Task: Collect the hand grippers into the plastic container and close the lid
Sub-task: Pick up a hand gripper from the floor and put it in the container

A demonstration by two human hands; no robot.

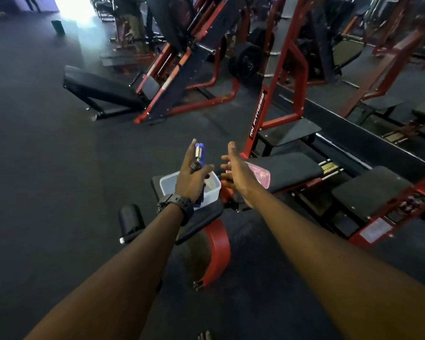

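A clear plastic container stands open on the black pad of a gym bench. My left hand is above it and holds a blue hand gripper with a metal spring, its top end sticking up past my fingers. My right hand hovers just right of the container with fingers spread and nothing in it. Behind that hand a pink lid lies on the bench pad, partly hidden by it. An orange-red object under my right hand is too hidden to identify.
The black bench pad on a red frame runs to the right. Red and black weight machines fill the back and right. Dark rubber floor spreads to the left. A person's legs show far back.
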